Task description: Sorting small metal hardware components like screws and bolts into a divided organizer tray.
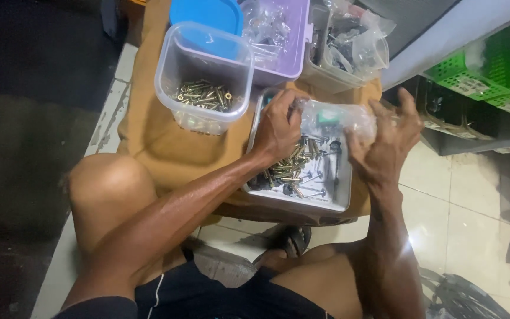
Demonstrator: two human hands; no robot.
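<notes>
Both hands hold a small clear plastic bag with a green and dark part inside, above a metal tray. My left hand pinches the bag's left end. My right hand grips its right end with fingers spread. The tray holds several brass-coloured screws and long dark bolts. It rests on a brown cloth-covered surface.
A clear plastic tub with brass screws stands left of the tray, its blue lid behind it. A purple box and a clear box of bagged parts sit further back. Green crates stand on the right. My knees flank the surface.
</notes>
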